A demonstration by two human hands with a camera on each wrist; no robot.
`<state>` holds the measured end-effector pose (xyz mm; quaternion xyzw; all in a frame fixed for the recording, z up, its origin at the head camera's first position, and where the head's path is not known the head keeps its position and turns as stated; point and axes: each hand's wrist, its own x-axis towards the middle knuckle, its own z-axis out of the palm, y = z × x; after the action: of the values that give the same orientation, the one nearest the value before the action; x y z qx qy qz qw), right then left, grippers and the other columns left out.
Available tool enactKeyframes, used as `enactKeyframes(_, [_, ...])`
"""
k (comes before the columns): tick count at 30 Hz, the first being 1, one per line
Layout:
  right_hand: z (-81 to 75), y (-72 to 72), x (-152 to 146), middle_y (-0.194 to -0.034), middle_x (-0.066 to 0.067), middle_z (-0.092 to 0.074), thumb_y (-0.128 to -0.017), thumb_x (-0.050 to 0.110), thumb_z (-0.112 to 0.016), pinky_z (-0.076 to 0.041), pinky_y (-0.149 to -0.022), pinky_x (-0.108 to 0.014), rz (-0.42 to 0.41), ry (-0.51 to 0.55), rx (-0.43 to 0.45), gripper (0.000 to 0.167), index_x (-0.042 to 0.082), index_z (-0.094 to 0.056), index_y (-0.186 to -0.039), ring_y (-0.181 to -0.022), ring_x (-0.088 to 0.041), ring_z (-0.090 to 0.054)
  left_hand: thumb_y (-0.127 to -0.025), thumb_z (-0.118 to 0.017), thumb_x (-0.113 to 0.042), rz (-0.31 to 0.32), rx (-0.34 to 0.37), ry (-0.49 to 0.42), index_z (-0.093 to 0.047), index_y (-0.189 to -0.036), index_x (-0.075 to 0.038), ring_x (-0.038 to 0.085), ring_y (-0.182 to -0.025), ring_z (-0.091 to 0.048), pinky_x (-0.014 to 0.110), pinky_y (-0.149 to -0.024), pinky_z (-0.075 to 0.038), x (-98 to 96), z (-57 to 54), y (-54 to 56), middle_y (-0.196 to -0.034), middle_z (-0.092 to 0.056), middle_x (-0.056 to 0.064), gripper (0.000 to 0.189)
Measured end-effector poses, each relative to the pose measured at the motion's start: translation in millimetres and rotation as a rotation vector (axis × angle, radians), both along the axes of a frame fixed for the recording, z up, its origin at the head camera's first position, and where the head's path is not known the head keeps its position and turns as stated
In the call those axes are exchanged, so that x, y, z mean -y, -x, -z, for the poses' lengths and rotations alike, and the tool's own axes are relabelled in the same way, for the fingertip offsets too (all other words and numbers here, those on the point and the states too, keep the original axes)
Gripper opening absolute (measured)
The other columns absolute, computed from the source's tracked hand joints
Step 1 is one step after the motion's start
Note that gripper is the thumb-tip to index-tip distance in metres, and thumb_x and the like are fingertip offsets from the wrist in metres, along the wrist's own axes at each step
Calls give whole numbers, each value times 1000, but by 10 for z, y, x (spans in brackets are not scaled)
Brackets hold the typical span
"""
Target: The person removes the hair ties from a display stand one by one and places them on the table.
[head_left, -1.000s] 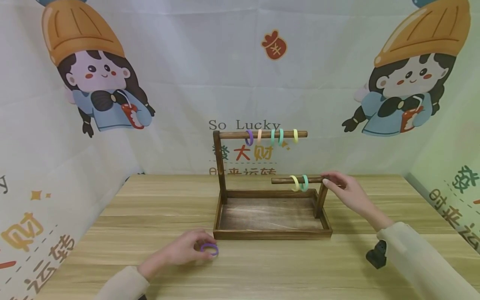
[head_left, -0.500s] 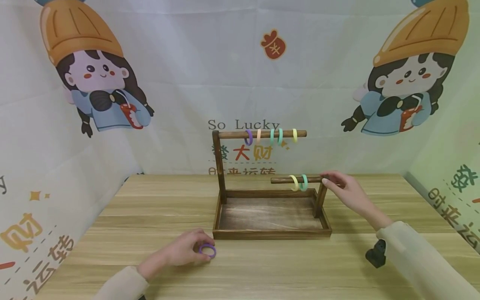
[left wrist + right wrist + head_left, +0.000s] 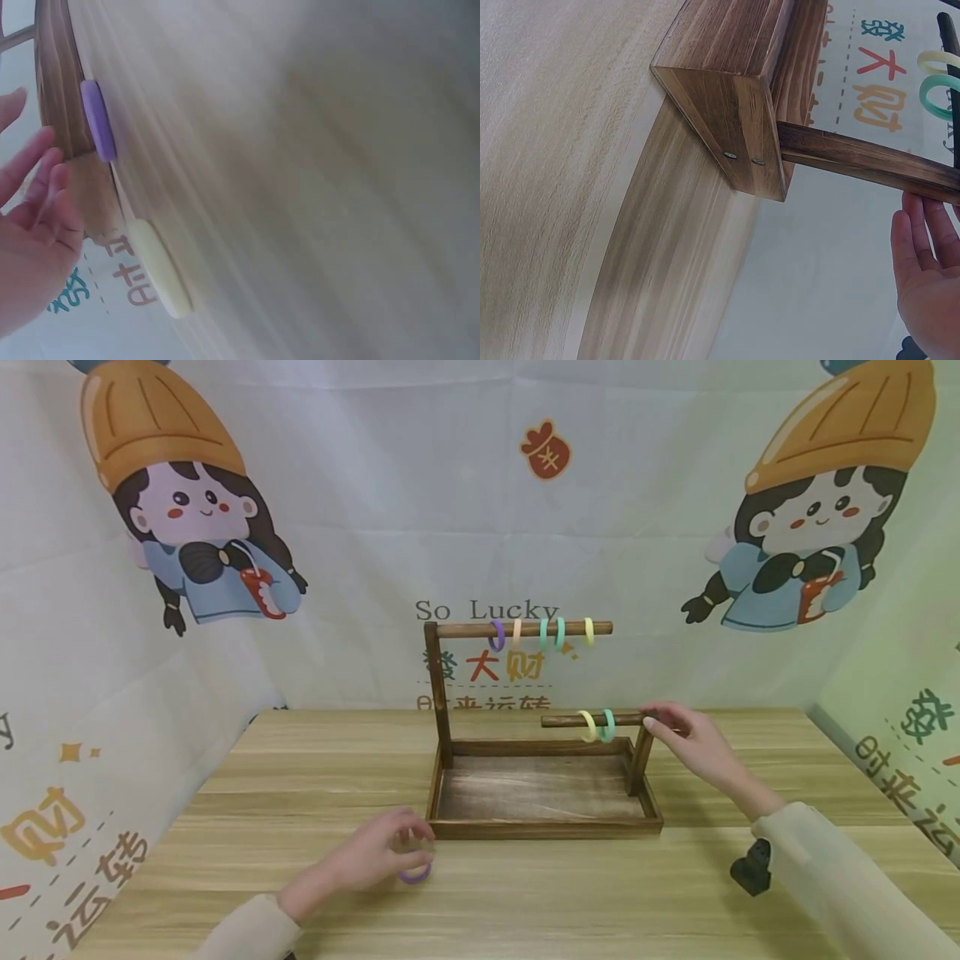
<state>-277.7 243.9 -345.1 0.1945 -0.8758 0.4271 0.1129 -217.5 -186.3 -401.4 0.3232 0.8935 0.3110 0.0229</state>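
Low over the table, my left hand [image 3: 367, 857] has its fingers spread apart with nothing between them. A purple ring [image 3: 415, 876] lies flat on the wood just under its thumb. The left wrist view shows that purple ring [image 3: 98, 120] beside a pale yellow ring [image 3: 160, 268] on the table. My right hand [image 3: 696, 745] holds the top of the short post of a dark wooden rack [image 3: 547, 830], thumb in front and fingers behind. Yellow [image 3: 587, 727] and teal rings [image 3: 609, 725] hang on the lower bar. Several more hang on the upper bar [image 3: 465, 631].
The rack's base is a shallow tray with a raised rim, and a tall post [image 3: 441, 702] stands at its left end. Both bars have one free end. A printed cloth [image 3: 360, 527] hangs behind the wooden table [image 3: 300, 768] and at both sides.
My left hand has let go of the purple ring, and its fingers have lifted and spread. The ring has shifted slightly left and toward me. My right hand stays on the post.
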Motion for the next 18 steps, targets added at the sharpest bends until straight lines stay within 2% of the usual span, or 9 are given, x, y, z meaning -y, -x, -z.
enactKeyframes(3, [-2,1,4,-108,-17,-55,-93,29,-44,-43,-78,-44,0,-1,4,40,-1,-50,-119,-97,-29,-52,-80,-64,-33,-38,-38,-34,-62,-96,-14,11,-78,-48,28,-66,-43,-74,-46,-3,-88,-53,-6,24])
enactKeyframes(5, [-5,1,6,-108,-17,-55,-93,29,-44,-43,-78,-44,-1,-2,2,40,-2,-49,-119,-97,-29,-52,-81,-63,-34,-34,-69,-56,-62,-96,-15,10,-78,-48,25,-62,-42,-127,-72,11,-88,-52,-7,24])
enactKeyframes(11, [-2,0,8,-109,-17,-55,-94,28,-44,-43,-78,-44,-3,-4,-3,40,-2,-49,-120,-98,-28,-52,-81,-63,-30,31,-149,-131,-62,-97,-13,15,-67,-48,21,-54,-41,-308,-154,56,-88,-55,-5,23])
enactKeyframes(15, [-4,-2,8,-110,-17,-55,-94,28,-44,-43,-79,-44,-5,-2,-1,40,-2,-49,-120,-99,-29,-51,-81,-65,-25,46,-160,-182,-62,-98,-11,17,-67,-49,22,-57,-45,-432,-199,85,-91,-55,-3,22])
enactKeyframes(18, [-5,-4,6,-110,-18,-54,-94,28,-44,-43,-78,-44,-6,1,-1,40,-2,-49,-120,-99,-29,-51,-81,-65,-20,54,-172,-214,-61,-100,-8,20,-73,-51,25,-61,-46,-526,-211,129,-91,-53,-2,22])
